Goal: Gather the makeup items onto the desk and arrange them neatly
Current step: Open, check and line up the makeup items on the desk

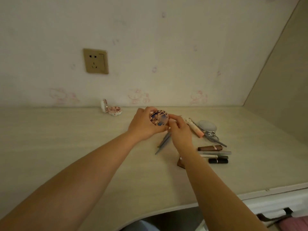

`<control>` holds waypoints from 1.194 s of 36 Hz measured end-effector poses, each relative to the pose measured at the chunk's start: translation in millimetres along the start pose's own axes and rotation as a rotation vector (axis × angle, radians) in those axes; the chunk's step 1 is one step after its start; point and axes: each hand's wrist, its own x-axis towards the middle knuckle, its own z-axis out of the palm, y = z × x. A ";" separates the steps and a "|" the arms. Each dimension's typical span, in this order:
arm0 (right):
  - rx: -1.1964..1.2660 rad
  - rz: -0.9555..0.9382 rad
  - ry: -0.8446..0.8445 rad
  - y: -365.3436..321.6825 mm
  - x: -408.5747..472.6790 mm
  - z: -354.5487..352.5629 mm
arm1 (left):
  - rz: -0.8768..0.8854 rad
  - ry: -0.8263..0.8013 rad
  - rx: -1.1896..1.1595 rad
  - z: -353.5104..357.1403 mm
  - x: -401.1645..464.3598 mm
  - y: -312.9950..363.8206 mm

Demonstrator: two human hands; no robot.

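A round patterned compact (159, 119) is held above the desk (66, 139). My left hand (144, 125) grips it from the left, and my right hand (179, 130) pinches its right edge. An open compact (112, 109) stands near the wall at the back. Grey pencils (164, 142) lie under my hands. Right of my hands lie a pink-tipped tube (194, 127), a grey puff case (207, 126) and an eyelash curler (212, 137). Nearer me, a brown lipstick (210, 148), grey pens (215, 154) and a black lipstick (218, 160) lie side by side. A brown item (180, 162) is partly hidden by my right forearm.
A wall socket (95, 61) is on the wallpapered wall behind the desk. A side panel (283, 80) closes the desk on the right. The desk's front edge (216, 201) curves in front of me, with a dark strap (286, 211) below at the right.
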 end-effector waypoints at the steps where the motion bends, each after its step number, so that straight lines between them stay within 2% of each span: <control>1: 0.021 0.034 -0.034 -1.2 -0.9 11.0 | -0.032 0.001 -0.018 -8.7 -3.2 -7.8; 5: 0.270 0.280 -0.256 -8.8 -9.5 57.3 | -0.157 0.027 -0.085 -42.7 -19.0 -35.9; 7: 0.386 0.378 -0.307 -11.8 -15.7 80.0 | -0.209 0.051 -0.116 -56.9 -27.9 -48.3; 10: 0.440 0.425 -0.359 -12.7 -23.0 108.2 | -0.285 0.078 -0.167 -70.8 -40.3 -64.4; 15: 0.463 0.429 -0.462 -10.0 -32.4 136.9 | -0.361 0.147 -0.317 -79.2 -57.5 -84.3; 23: 0.352 0.263 -0.628 -3.0 -36.8 146.8 | -0.305 0.151 -0.503 -82.6 -73.6 -98.0; 27: 0.334 0.255 -0.573 2.8 -35.4 148.3 | -0.220 0.091 -0.449 -85.8 -80.4 -102.6; 31: 0.427 0.282 -0.571 7.0 -33.9 145.8 | -0.137 0.031 -0.370 -87.7 -84.6 -109.3; 37: 0.483 0.277 -0.583 11.5 -32.9 148.0 | -0.089 0.107 -0.230 -83.8 -84.0 -105.5; 43: 0.421 0.257 -0.638 15.7 -28.8 148.9 | -0.090 0.177 -0.136 -81.5 -84.2 -106.6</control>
